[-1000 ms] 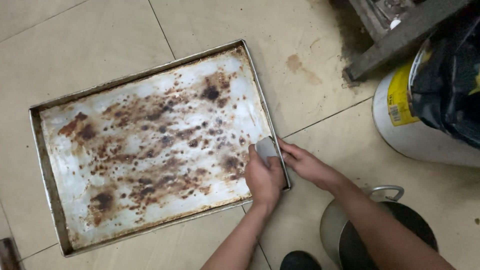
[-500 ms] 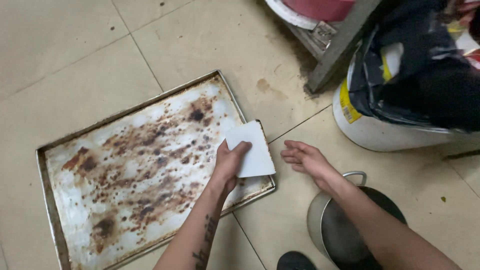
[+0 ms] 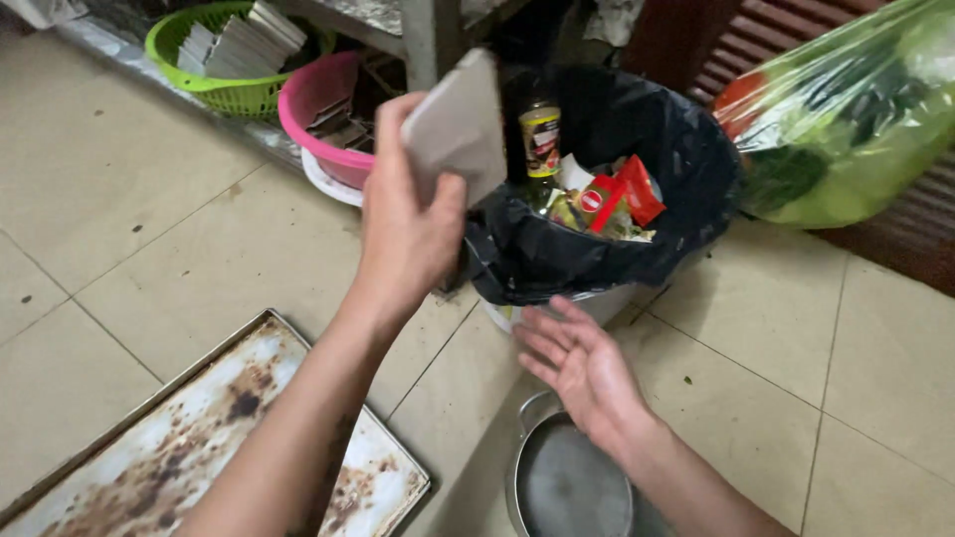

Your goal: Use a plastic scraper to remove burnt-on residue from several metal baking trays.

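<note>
The left hand (image 3: 408, 234) grips a flat grey scraper (image 3: 460, 129), raised beside the black-lined trash bin (image 3: 686, 159). The right hand (image 3: 587, 368) hangs open and empty, palm up, below the bin's rim. The step in hand looks like clearing the scraper over the bin, which calls for holding its edge above the bag.

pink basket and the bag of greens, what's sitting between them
In the head view, a bin lined with a black bag full of rubbish sits between the pink basket and the bag of greens.
</note>
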